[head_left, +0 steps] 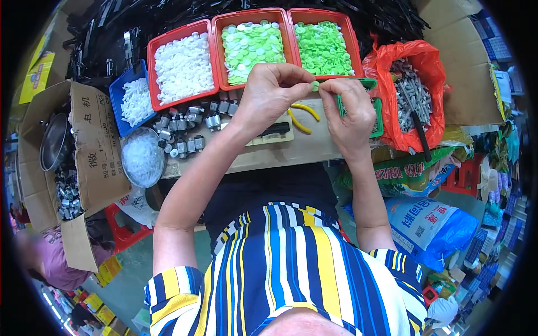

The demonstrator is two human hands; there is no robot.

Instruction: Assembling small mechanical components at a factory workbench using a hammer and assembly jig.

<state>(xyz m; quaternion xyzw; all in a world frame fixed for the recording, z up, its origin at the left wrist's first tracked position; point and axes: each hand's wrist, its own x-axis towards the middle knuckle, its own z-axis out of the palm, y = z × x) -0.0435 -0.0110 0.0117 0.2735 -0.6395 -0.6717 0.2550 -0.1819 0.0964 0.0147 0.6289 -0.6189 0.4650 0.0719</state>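
Observation:
My left hand (272,92) pinches a small green disc (315,86) between thumb and fingertips, above the table's far side. Close beside the disc, my right hand (348,109) has its thumb and fingers drawn together; what they hold, if anything, is too small to make out. Below the hands lie pliers with yellow handles (305,120). A cream block (268,138) with a black part on it sits between my forearms. Left of it, several small metal motors (190,120) are heaped on the table.
Red trays of white caps (185,70), mixed green-white discs (252,47) and green discs (322,47) line the back. A blue tray (119,95) and plastic bowl (143,157) stand left, near a carton (95,134). An orange bag (434,84) of grey parts stands right.

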